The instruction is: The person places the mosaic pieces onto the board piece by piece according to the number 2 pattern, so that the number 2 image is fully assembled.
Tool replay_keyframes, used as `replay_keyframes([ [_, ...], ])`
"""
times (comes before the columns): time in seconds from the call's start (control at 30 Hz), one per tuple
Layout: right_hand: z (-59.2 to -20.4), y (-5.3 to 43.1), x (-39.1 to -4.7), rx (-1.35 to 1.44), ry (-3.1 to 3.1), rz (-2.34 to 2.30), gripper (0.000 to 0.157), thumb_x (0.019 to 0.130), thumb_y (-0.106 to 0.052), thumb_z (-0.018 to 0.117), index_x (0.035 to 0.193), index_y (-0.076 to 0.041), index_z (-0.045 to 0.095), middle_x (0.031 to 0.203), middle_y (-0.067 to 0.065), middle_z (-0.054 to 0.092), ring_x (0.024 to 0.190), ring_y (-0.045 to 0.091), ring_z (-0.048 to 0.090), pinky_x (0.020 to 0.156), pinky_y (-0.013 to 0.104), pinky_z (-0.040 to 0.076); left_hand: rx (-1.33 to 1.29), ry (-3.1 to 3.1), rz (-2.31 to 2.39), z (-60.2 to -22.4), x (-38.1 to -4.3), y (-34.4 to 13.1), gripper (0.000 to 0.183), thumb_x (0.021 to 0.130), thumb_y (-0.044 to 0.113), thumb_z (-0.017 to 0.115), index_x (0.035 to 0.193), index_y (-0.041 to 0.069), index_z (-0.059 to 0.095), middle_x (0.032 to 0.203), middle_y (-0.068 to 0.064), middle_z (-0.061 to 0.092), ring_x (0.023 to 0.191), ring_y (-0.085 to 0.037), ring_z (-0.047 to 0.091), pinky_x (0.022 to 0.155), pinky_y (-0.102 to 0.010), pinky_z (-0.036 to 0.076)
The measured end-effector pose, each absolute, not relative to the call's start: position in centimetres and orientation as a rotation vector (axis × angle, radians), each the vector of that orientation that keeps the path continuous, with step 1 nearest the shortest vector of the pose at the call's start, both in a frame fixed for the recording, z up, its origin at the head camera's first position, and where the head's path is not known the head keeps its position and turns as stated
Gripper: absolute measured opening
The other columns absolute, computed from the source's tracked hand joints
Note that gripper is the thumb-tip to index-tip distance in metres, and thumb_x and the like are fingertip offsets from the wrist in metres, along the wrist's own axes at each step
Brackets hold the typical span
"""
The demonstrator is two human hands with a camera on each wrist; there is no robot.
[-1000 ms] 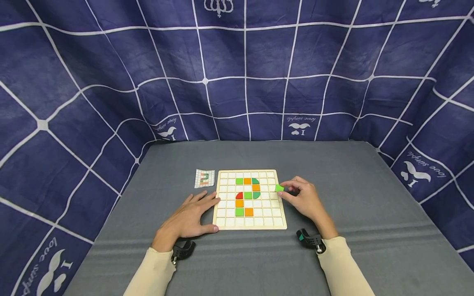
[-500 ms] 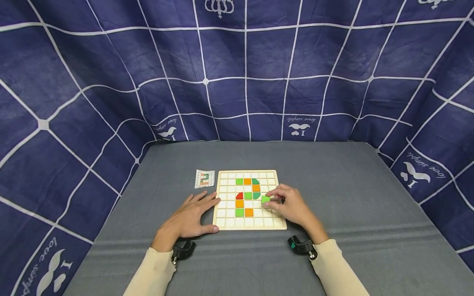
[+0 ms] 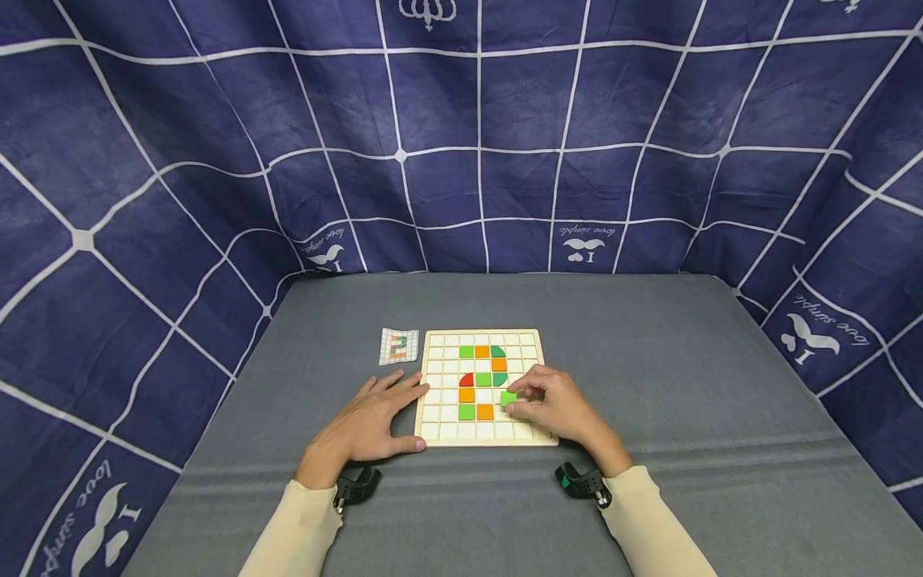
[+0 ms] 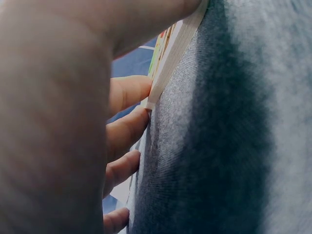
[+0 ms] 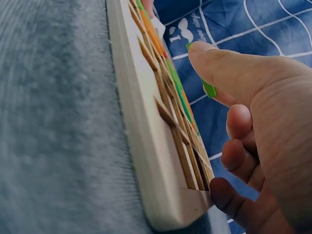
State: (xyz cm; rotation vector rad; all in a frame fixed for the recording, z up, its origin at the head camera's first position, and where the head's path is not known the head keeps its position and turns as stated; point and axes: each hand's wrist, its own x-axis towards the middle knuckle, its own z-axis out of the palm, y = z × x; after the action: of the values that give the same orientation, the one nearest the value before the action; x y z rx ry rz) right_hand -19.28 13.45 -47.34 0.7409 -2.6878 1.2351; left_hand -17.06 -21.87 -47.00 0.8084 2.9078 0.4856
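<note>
A square wooden grid board [image 3: 447, 433] lies on the grey cloth, with green, orange, dark green and red tiles set in some of its white cells. My right hand [image 3: 561, 407] pinches a green square tile [image 3: 508, 398] between thumb and fingers, low over the board's lower middle, right of the orange tile [image 3: 485, 412]. In the right wrist view the held green tile [image 5: 209, 89] shows above the board's surface, partly hidden by the thumb. My left hand [image 3: 368, 421] lies spread at the board's left side, fingertips and thumb tip at its edge [image 4: 170, 61].
A small pattern card [image 3: 399, 346] printed with a coloured grid figure lies just left of the board's far corner. Grey cloth [image 3: 634, 320] covers the table. A dark blue curtain [image 3: 519, 184] with white lines encloses the back and sides.
My right hand has carried the green tile from the board's right edge leftward and nearer to me, over the lower middle cells. The left hand has stayed put.
</note>
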Motion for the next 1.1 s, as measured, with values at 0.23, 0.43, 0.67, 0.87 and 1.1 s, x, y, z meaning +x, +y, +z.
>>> replay_keyframes([
  [0.23,-47.75,13.22,-19.27,0.753,-2.71,1.234,0.02,0.078,-0.034,0.087,0.093,-0.026,0.077,0.078,-0.008,0.058,0.07,0.007,0.05,0.061,0.02,0.041,0.803,2.907,0.48,-46.95,-17.09,-21.81,0.092,0.08,0.077,0.063,0.157,0.035,0.035,0.165,0.005,0.03,0.155,-0.03,0.023,0.122,-0.066,0.017],
  [0.43,-48.15,13.15,-19.34,0.807,-2.697,1.204,0.021,0.078,-0.034,0.088,0.093,-0.026,0.076,0.077,-0.012,0.055,0.069,0.004,0.048,0.061,0.02,0.042,0.803,2.909,0.483,-47.06,-17.06,-21.84,0.091,0.08,0.077,0.063,0.157,0.035,0.035,0.165,0.006,0.03,0.155,-0.03,0.023,0.122,-0.065,0.017],
  [0.67,-48.04,13.06,-19.24,0.824,-2.723,1.207,0.019,0.078,-0.032,0.087,0.093,-0.027,0.077,0.077,-0.01,0.056,0.069,0.005,0.049,0.062,0.019,0.042,0.794,2.909,0.485,-47.05,-17.03,-21.85,0.092,0.08,0.077,0.063,0.157,0.035,0.035,0.165,0.007,0.029,0.155,-0.029,0.022,0.122,-0.065,0.017],
  [0.87,-48.09,13.02,-19.22,0.852,-2.747,1.153,0.021,0.08,-0.037,0.086,0.095,-0.025,0.077,0.08,-0.009,0.059,0.072,0.005,0.051,0.063,0.019,0.043,0.794,2.914,0.482,-46.95,-17.02,-21.93,0.092,0.08,0.078,0.062,0.157,0.035,0.035,0.165,0.006,0.03,0.155,-0.029,0.023,0.122,-0.065,0.017],
  [1.1,-48.31,13.04,-19.22,0.887,-2.714,1.117,0.021,0.079,-0.037,0.086,0.093,-0.025,0.078,0.078,-0.01,0.059,0.07,0.004,0.051,0.062,0.018,0.042,0.798,2.909,0.482,-46.85,-16.99,-21.91,0.092,0.08,0.078,0.062,0.157,0.035,0.035,0.165,0.006,0.029,0.155,-0.03,0.023,0.122,-0.065,0.017],
])
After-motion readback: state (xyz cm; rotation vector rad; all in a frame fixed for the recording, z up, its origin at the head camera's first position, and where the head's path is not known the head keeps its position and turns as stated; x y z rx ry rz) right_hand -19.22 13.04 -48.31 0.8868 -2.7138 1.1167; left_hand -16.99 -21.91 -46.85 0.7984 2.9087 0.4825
